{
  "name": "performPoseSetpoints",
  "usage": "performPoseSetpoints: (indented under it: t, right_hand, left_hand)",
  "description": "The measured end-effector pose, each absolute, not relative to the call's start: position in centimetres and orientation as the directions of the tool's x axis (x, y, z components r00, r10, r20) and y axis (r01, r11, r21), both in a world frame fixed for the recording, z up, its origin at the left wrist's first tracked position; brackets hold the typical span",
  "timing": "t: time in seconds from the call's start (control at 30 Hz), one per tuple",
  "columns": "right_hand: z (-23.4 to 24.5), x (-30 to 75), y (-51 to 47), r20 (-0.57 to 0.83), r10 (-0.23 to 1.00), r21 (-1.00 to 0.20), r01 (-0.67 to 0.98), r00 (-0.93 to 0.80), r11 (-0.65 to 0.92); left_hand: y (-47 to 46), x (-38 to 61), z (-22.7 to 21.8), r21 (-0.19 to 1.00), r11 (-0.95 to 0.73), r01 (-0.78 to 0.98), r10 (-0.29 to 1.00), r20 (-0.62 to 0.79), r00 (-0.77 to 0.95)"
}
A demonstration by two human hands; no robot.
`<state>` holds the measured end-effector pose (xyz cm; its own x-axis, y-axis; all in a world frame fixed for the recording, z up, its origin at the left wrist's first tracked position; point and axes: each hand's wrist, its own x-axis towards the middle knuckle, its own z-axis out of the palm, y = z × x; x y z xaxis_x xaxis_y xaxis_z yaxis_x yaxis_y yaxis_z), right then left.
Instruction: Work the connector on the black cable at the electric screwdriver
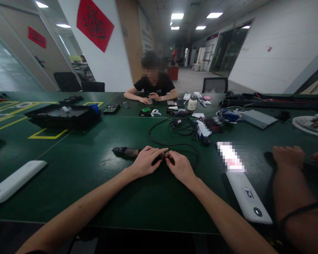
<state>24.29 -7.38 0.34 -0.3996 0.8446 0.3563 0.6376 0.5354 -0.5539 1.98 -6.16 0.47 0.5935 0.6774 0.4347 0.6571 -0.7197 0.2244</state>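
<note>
A dark electric screwdriver (124, 152) lies on the green table, its tip toward the left. My left hand (146, 161) is closed over its rear end, with the index finger stretched toward the right. Close beside it, my right hand (180, 166) pinches the black cord (187, 145) near the tool's tail. The fingertips of both hands almost meet there, and they hide the joint between cord and screwdriver. From my right hand the cord loops out over the table to a coil farther back.
A black tray (63, 116) sits at the left rear. White elongated devices (18, 180) lie on both sides. A person (153, 84) sits opposite among small electronic parts. Another person's forearm (291, 183) rests at the right. Near the middle right lies a black plug (195, 134).
</note>
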Motion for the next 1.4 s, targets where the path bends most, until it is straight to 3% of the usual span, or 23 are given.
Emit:
performPoseSetpoints:
  t: [1.4]
  right_hand:
    - [0.69,24.28,-7.60,0.342,0.848,-0.551,0.645,-0.405,0.530]
  left_hand:
    - [-5.99,1.94,0.22,0.192,-0.736,0.650,0.654,0.452,0.607]
